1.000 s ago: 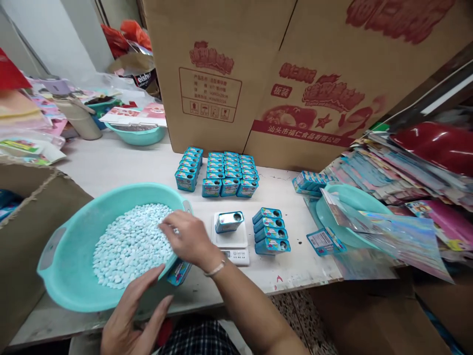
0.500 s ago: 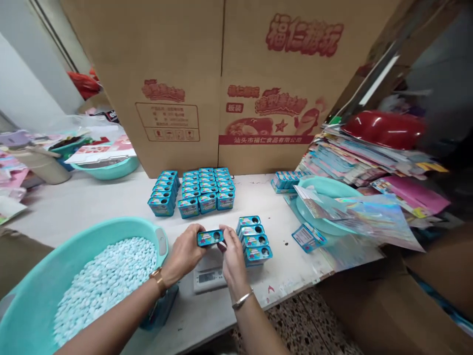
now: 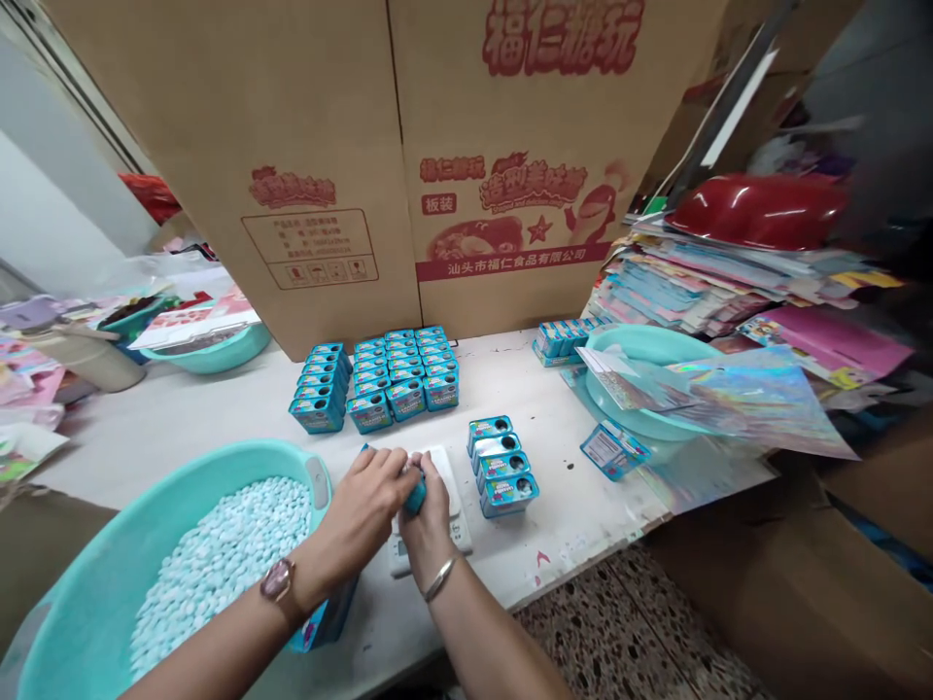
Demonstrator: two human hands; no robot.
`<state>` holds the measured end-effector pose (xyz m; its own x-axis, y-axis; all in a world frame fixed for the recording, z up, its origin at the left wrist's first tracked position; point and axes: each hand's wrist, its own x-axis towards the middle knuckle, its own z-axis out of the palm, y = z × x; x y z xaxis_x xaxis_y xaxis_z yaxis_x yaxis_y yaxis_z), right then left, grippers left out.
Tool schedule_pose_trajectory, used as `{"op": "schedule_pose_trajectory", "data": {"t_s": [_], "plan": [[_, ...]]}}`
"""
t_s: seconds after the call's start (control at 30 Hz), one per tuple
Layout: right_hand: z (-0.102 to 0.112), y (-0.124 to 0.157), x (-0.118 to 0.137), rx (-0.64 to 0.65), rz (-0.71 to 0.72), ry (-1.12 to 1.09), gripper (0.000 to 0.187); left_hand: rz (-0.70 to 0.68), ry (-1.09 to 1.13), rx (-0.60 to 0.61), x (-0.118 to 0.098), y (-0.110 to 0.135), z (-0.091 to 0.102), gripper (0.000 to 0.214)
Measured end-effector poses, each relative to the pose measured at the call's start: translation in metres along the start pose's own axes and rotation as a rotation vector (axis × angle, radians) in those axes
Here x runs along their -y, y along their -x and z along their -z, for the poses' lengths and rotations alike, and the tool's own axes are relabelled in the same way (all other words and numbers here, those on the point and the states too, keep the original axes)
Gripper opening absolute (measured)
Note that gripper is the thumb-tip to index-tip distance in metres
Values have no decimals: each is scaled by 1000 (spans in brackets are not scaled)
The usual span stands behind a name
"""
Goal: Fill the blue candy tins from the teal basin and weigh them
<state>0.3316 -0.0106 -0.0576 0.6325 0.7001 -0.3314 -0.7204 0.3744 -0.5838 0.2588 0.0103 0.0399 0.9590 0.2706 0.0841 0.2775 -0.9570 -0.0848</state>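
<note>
Both hands are closed together over a small blue tin (image 3: 415,494), held just above a white kitchen scale (image 3: 446,506). My left hand (image 3: 364,507) wraps it from the left and my right hand (image 3: 427,510) from the right; most of the tin is hidden by my fingers. A short stack of the same blue tins (image 3: 501,465) stands just right of the scale. To the left, a teal basin (image 3: 109,574) holds many pale blue tablets (image 3: 219,562).
Rows of blue tins (image 3: 379,374) stand before large cardboard boxes (image 3: 408,146). A second teal basin (image 3: 641,374) under shiny packaging sheets (image 3: 743,389) sits at right, a loose tin (image 3: 613,449) beside it. Paper stacks and a red lid (image 3: 758,209) lie far right.
One second ago my right hand was in the tablets and an open tin sat on the scale. Both hands then lifted the tin and now press it low over the scale.
</note>
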Motion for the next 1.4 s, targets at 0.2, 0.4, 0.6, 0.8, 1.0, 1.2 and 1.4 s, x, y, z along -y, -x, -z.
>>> {"op": "schedule_pose_trajectory", "data": {"t_s": [0.2, 0.4, 0.6, 0.8, 1.0, 1.2, 1.4], "plan": [[-14, -6, 14, -154, -156, -268, 22, 93, 18, -62, 10, 6, 7, 41], [-20, -1, 21, -114, -221, -395, 21, 125, 63, -144, 12, 14, 17, 49], [-21, -1, 19, -137, -287, -456, 20, 131, 87, -132, 13, 15, 12, 49], [-19, -4, 23, -103, -302, -483, 21, 196, 187, -162, 17, 19, 8, 48], [-17, -1, 43, -213, -243, -514, 16, 320, 282, -209, 27, 16, -6, 38], [-8, -4, 67, -185, -233, -438, 21, 613, 525, -149, 32, 0, -31, 32], [5, 2, 92, -137, -224, -389, 11, 594, 660, -77, 27, -12, -55, 47]]}}
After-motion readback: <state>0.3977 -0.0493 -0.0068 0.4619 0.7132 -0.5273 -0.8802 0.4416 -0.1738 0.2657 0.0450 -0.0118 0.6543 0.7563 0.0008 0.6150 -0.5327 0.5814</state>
